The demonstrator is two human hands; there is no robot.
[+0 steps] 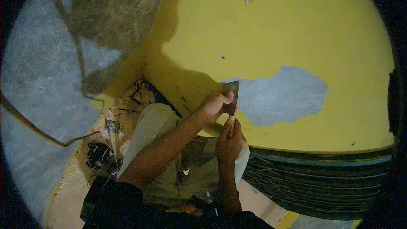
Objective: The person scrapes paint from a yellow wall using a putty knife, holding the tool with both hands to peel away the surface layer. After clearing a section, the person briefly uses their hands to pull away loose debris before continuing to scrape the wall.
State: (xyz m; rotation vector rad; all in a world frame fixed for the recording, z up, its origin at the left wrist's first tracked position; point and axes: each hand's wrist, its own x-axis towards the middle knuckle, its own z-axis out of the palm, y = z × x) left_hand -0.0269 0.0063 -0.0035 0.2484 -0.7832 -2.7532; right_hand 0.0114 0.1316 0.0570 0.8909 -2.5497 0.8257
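A putty knife (233, 98) with a wide dark blade and a light handle is held upright in both hands, close over the yellow sheet. My right hand (230, 142) is wrapped round the handle from below. My left hand (213, 107) grips the blade at its left side, the thumb lying on the flat of the metal. Right beside the blade, a ragged grey patch (284, 97) shows in the surface of the yellow sheet (305, 29). Part of the handle is hidden by the right fingers.
Under the yellow sheet's near edge lies a stack of dark-edged sheets (313, 182). A dark thing with loose wires (101, 157) sits left of my knees. A bent rod or cable (38, 127) crosses the grey floor (38, 59). Shadows fall over the sheet's left side.
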